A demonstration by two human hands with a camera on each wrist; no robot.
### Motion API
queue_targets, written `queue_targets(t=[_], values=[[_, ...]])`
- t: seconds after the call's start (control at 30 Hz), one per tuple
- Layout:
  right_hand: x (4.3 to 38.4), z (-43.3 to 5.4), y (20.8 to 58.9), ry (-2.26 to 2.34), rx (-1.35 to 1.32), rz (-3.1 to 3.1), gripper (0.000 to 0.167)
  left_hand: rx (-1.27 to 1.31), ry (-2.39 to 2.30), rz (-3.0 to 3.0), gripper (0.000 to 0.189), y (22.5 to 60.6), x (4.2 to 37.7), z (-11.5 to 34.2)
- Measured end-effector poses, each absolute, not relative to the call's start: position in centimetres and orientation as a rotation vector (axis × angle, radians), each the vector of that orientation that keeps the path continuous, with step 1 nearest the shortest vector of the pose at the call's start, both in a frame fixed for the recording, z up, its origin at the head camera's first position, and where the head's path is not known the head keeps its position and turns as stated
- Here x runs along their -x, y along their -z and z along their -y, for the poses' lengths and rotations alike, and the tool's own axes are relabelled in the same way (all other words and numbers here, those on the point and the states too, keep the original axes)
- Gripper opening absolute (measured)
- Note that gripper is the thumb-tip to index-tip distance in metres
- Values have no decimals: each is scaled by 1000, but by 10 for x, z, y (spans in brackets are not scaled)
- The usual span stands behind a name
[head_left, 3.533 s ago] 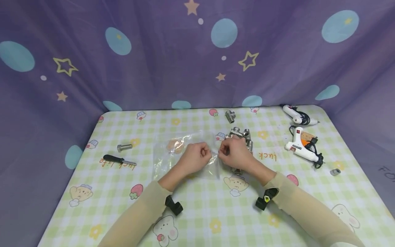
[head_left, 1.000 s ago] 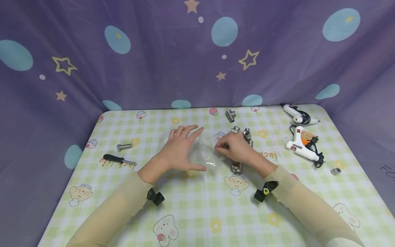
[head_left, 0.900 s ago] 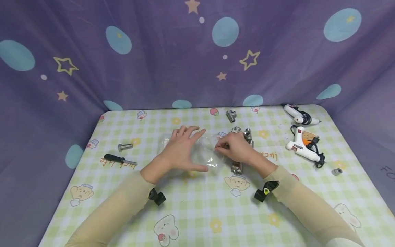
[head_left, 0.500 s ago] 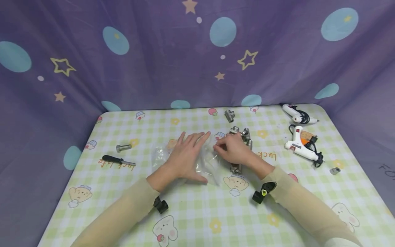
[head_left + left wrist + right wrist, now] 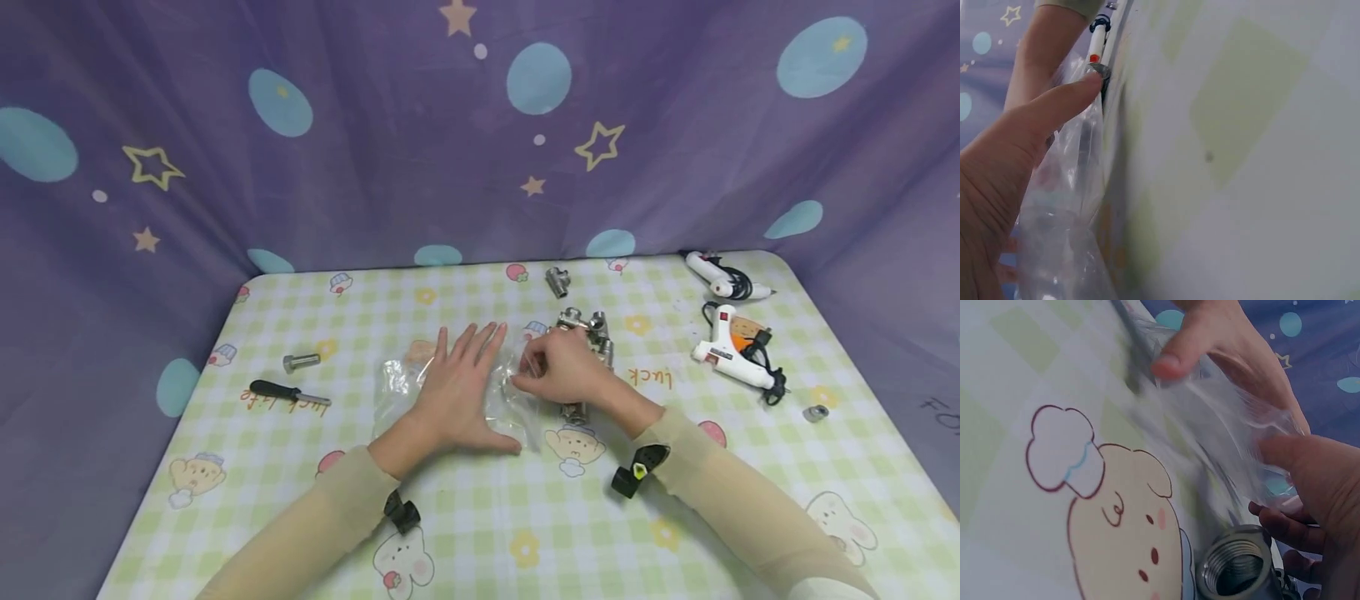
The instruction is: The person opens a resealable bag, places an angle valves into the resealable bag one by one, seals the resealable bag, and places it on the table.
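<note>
A clear plastic bag (image 5: 393,392) lies on the checked tablecloth in the middle of the head view. My left hand (image 5: 457,396) rests spread on top of it, fingers straight and thumb out to the right. With thumb and fingertips, my right hand (image 5: 566,367) pinches the bag's right edge; in the right wrist view the film (image 5: 1229,419) stretches between both hands. Under and behind the right hand sits a cluster of metal pipe fittings (image 5: 597,325), partly hidden by it. One threaded fitting (image 5: 1238,565) shows its open end close below the right fingers.
A tee fitting (image 5: 557,282) lies behind the cluster. To the left are a bolt (image 5: 302,362) and a black-handled screwdriver (image 5: 288,392). Two white glue guns with cords, one nearer (image 5: 735,354) and one farther (image 5: 723,279), lie right, near a small metal fitting (image 5: 815,413).
Earlier both hands pinched the bag's right edge. The left hand has since let go, spread its fingers and come down flat on the bag; the right hand keeps its pinch.
</note>
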State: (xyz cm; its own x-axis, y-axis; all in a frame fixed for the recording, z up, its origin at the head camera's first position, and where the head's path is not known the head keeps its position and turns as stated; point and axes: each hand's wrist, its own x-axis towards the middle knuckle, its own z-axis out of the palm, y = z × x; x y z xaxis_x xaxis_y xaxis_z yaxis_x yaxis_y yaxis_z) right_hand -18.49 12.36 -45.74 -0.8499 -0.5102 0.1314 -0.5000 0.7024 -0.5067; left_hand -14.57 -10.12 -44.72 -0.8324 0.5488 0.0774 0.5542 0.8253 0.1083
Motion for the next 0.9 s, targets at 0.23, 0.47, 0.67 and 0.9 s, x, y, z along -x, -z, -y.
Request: queue_targets(t=[0.23,0.47,0.67,0.9], values=[[179,-116,457,765,809,-2927,42,855,274,2926,158,453,142,95],[176,-113,453,755,771,-2931,49,832,445,2875,144,457,146,99],[181,-134,448,874,868,-2851,44,852,530,2822,132,459,151,105],[177,-162,438,995,817,-2858,10,850,587,2810,129,460,152,108]])
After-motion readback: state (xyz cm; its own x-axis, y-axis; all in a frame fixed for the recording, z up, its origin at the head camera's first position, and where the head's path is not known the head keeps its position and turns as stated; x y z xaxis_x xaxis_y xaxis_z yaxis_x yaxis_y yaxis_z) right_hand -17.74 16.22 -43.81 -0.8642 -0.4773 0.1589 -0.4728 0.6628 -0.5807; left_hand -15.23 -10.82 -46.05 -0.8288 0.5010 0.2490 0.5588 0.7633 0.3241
